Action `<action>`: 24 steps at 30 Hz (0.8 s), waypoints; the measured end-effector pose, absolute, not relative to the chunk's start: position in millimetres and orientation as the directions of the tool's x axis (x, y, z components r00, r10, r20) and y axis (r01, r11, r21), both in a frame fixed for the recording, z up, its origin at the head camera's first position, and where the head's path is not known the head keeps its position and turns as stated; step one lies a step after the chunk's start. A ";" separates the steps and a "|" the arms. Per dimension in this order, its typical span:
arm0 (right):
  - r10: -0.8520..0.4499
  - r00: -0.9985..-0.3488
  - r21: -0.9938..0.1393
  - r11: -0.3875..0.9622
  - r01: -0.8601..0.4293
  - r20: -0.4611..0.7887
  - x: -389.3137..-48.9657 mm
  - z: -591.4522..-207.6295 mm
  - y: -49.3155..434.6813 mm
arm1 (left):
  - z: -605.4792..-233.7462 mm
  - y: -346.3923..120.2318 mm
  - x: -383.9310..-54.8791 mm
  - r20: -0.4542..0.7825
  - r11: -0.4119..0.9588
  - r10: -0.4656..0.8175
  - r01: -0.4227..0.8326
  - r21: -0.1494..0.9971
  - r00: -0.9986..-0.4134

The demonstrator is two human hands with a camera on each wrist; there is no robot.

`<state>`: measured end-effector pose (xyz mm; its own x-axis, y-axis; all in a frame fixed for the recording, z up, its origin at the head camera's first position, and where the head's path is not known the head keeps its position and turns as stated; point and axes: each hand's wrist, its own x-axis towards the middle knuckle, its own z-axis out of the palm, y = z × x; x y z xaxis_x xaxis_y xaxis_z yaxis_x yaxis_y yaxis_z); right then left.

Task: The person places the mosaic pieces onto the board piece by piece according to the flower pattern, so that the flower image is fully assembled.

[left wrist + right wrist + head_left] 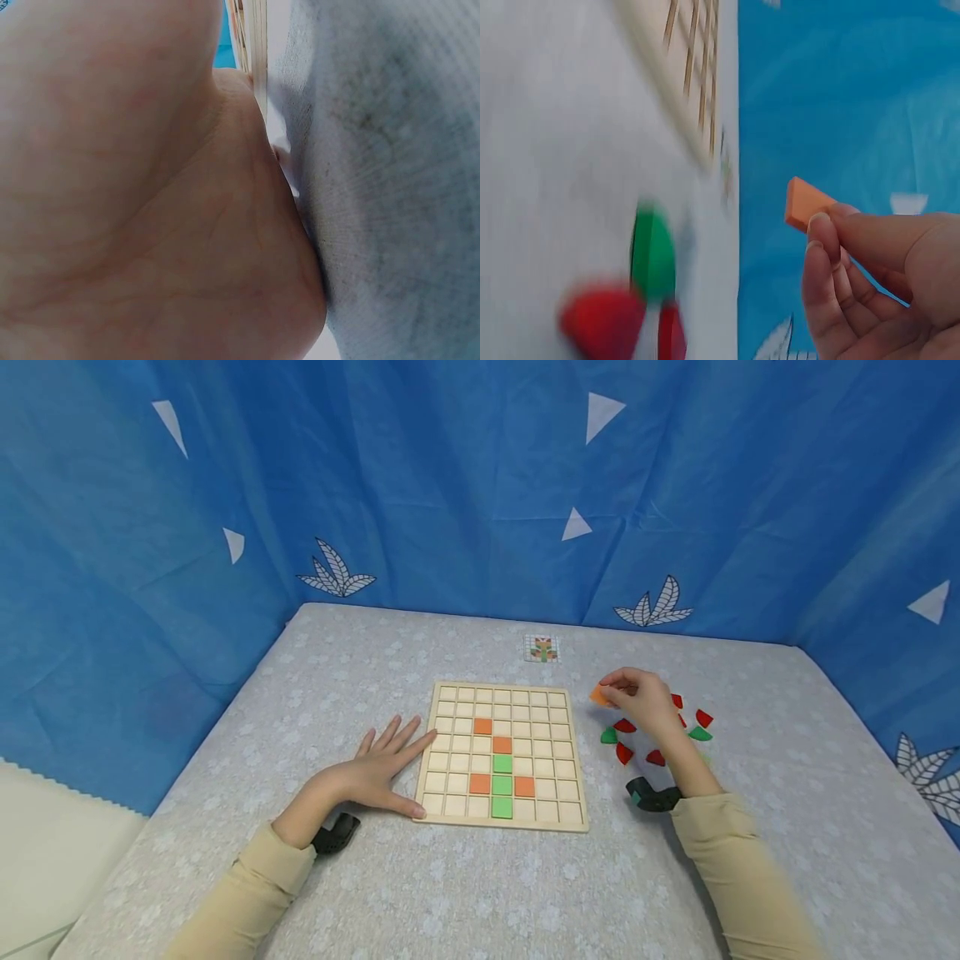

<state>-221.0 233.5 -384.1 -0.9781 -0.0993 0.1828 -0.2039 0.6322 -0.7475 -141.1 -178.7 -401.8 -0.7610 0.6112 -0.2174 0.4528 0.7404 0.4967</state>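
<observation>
My right hand (643,695) pinches an orange tile (804,202) between thumb and fingertips, raised off the table to the right of a wooden grid board (457,762). Part of the tile is hidden by the fingers. My left hand (369,778) lies with fingers spread at the board's left side, thumb and a fingertip touching the frame. Set in the grid are several orange squares (483,726) and three green squares (502,785), the green ones in one column. In the left wrist view the palm (150,225) fills most of the picture.
Loose red pieces (624,753) and green pieces (609,736) with curved edges lie scattered right of the board, some under the right hand. Behind the board is a small card (542,648) with a coloured grid pattern. A blue curtain (465,485) hangs behind the patterned tablecloth (360,660).
</observation>
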 end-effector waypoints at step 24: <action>-0.459 -0.888 -0.823 0.490 -0.286 0.035 -222.9 -398.8 123.1 | -405.3 -179.1 -141.7 -0.204 0.740 0.613 0.464 0.487 -0.763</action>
<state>-222.9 123.1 -398.8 -0.8875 -0.4595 0.0349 -0.2861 0.4902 -0.8233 -141.7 -179.1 -405.3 -0.7633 0.6129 -0.2041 0.4640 0.7400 0.4869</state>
